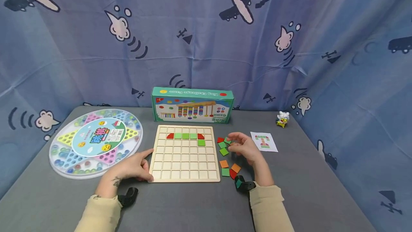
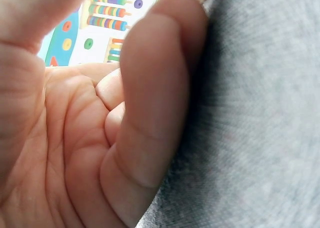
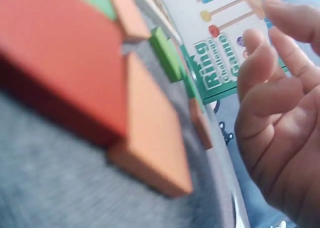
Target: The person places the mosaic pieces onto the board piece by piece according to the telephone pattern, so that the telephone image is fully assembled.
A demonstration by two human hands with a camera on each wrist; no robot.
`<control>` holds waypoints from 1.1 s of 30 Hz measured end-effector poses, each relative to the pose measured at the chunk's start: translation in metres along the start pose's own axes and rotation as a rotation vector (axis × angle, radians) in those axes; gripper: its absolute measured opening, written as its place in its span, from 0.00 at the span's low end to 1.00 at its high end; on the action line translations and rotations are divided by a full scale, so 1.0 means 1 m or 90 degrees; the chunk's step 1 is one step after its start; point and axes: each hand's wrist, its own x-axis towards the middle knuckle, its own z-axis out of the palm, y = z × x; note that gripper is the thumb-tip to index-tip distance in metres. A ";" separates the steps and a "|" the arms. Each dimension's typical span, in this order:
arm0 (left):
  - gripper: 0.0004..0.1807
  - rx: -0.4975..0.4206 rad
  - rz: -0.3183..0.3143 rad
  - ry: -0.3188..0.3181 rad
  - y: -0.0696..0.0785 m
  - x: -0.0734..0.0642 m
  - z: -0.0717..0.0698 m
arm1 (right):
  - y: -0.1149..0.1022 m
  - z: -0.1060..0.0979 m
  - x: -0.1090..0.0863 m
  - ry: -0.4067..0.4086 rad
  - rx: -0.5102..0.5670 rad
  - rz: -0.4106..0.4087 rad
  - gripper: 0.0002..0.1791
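Note:
A wooden grid board (image 1: 175,166) lies in the middle of the table. Near its top, green squares (image 1: 185,136) form a row between two red rounded pieces (image 1: 170,136), with one more green square (image 1: 201,143) below the right end. My left hand (image 1: 130,167) touches the board's left side with its extended index finger and its lower left corner with the thumb. Beside the board's right edge, my right hand (image 1: 244,148) hovers by loose green tiles (image 1: 224,151), fingers loosely bent, nothing visible in them. Closer to me lie orange tiles (image 3: 155,133) and a red rounded piece (image 3: 60,58).
A pattern card (image 1: 271,146) lies right of my right hand. Behind the board stands a Ring Challenge Game box (image 1: 193,106). The round game board with marbles (image 1: 96,139) is at the left, and a small figurine (image 1: 283,119) stands at the back right.

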 end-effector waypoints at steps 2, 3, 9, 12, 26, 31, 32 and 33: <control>0.59 -0.003 0.002 -0.001 0.000 0.000 0.000 | 0.000 0.001 0.000 -0.009 -0.029 0.022 0.27; 0.59 -0.003 0.002 -0.002 0.000 0.000 0.000 | 0.002 0.001 0.001 -0.010 -0.044 0.031 0.26; 0.59 -0.001 0.004 -0.001 0.002 0.000 -0.001 | 0.018 0.000 0.009 -0.015 -0.103 0.064 0.24; 0.59 -0.004 0.003 -0.001 0.003 -0.001 0.000 | 0.016 0.000 0.008 -0.034 -0.122 0.063 0.23; 0.60 -0.006 0.001 0.001 0.004 -0.001 0.001 | 0.013 0.006 0.005 -0.060 -0.178 0.076 0.23; 0.60 -0.008 0.002 0.002 0.002 -0.001 0.002 | 0.014 0.007 0.005 -0.065 -0.180 0.076 0.23; 0.60 -0.008 0.001 0.002 0.002 -0.001 0.002 | 0.014 0.007 0.005 -0.063 -0.182 0.074 0.23; 0.60 -0.007 0.000 0.001 0.002 -0.001 0.002 | 0.015 0.007 0.005 -0.061 -0.185 0.073 0.23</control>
